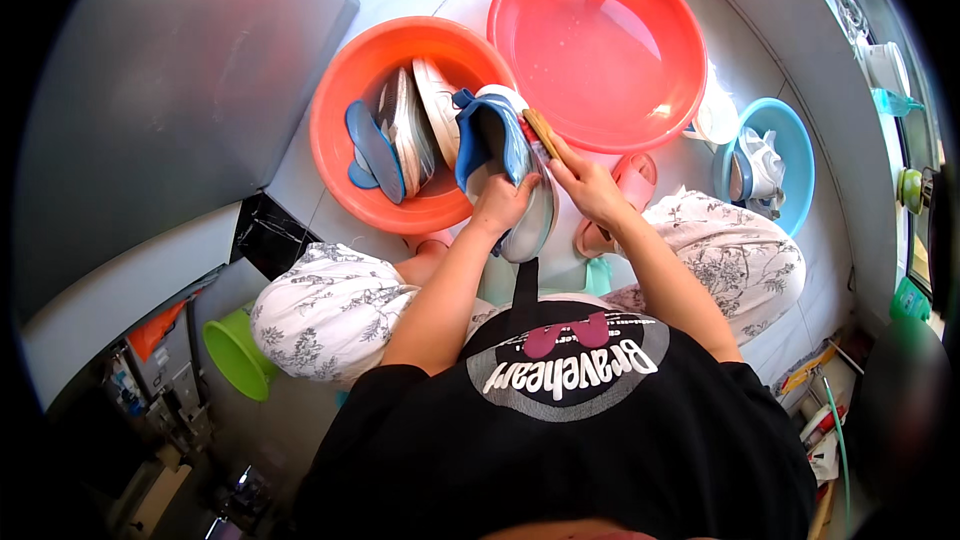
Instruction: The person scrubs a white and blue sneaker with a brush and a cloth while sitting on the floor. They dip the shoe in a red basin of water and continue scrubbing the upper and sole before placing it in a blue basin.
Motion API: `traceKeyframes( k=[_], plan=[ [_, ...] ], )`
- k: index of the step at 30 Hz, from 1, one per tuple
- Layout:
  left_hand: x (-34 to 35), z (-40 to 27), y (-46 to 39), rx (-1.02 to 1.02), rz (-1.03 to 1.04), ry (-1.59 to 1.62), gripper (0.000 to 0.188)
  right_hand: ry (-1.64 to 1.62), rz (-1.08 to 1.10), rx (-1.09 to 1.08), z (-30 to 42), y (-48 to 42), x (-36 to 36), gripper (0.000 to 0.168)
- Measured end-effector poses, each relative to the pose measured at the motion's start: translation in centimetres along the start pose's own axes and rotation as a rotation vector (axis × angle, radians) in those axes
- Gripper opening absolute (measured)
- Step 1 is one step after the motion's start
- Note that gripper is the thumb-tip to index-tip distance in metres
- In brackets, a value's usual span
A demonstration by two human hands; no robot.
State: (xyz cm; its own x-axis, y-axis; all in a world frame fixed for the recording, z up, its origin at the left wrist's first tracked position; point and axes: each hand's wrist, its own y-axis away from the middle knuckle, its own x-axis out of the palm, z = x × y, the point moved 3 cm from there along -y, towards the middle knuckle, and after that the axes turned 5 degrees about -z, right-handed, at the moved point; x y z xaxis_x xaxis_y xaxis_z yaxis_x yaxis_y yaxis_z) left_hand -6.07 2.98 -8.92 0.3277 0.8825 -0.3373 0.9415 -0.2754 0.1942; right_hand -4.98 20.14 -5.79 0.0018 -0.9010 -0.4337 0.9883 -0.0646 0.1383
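My left hand [501,204] grips a white sneaker with a blue lining [536,221], and its fingers reach into the shoe's opening. The sneaker is tilted on its side between my knees, partly over the rim of an orange basin [345,195]. In my right hand [592,187] is a scrub brush [541,133] with a tan back and what look like red bristles. Its bristle side lies against the sneaker's outer side near the sole. Inside the orange basin lie blue insoles [375,150], a dark-and-white shoe [405,127] and a pale shoe [439,101].
A larger red basin [592,52] holding water stands beyond the orange one. To the right, a light-blue basin [799,165] holds white shoe pieces [763,165]. A green bucket [238,352] is by my left knee. A grey panel [187,105] borders the left side.
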Motion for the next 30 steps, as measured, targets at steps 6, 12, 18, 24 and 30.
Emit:
traceKeyframes(
  k=[6, 12, 18, 24, 30],
  plan=[
    [-0.3, -0.4, -0.6, -0.060, 0.052, -0.046, 0.037, 0.360, 0.219, 0.274, 3.9, -10.0, 0.4, 0.046],
    [-0.2, -0.5, -0.7, 0.063, -0.015, 0.093, 0.032, -0.033, 0.017, 0.115, -1.9, 0.0, 0.6, 0.050],
    [0.0, -0.4, -0.9, 0.024, -0.020, 0.044, 0.029, 0.199, 0.094, 0.331, 3.0, -7.8, 0.2, 0.052],
    [-0.4, 0.0, -0.9, 0.055, -0.032, 0.053, 0.019, -0.155, -0.057, 0.044, -1.8, 3.0, 2.2, 0.052],
    [-0.3, -0.3, -0.8, -0.027, 0.002, -0.048, 0.034, 0.208, 0.057, 0.290, 0.7, -8.3, 1.0, 0.051]
  ],
)
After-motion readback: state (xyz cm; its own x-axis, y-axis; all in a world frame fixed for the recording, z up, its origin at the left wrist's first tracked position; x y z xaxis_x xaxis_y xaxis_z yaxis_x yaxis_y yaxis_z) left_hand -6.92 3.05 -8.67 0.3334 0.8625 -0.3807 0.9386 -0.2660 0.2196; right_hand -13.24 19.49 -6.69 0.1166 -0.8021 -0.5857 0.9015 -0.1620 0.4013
